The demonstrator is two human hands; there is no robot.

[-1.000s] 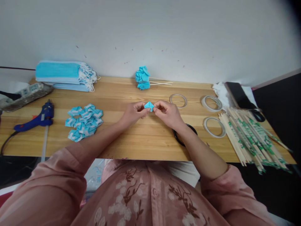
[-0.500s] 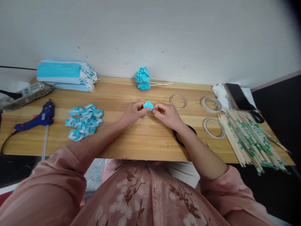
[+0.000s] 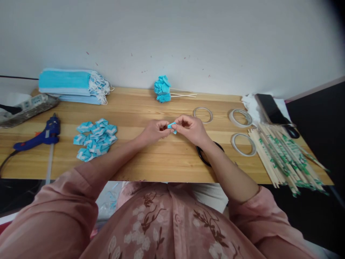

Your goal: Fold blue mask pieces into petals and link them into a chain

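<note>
Between the fingertips of both hands is a small folded piece of light blue mask fabric (image 3: 171, 125), partly covered by my fingers. My left hand (image 3: 156, 131) pinches it from the left. From the right, my right hand (image 3: 190, 128) presses on it with thumb and forefinger. To the left on the table lies a pile of similar folded blue pieces (image 3: 95, 138), with white bands showing. Beyond my hands, blue fabric flowers (image 3: 162, 88) on thin wooden sticks (image 3: 183, 95) lie near the wall.
A stack of blue face masks (image 3: 64, 81), a power strip (image 3: 29, 111) and a blue glue gun (image 3: 40, 136) are at left. At right lie tape rolls (image 3: 231, 118), wrapped chopsticks (image 3: 283, 154) and a phone (image 3: 268, 108). Black scissor handles (image 3: 201, 157) show beneath my right forearm.
The blue piece has turned from a flat pentagon facing me to a narrow folded strip. My right fingers have come over it from above.
</note>
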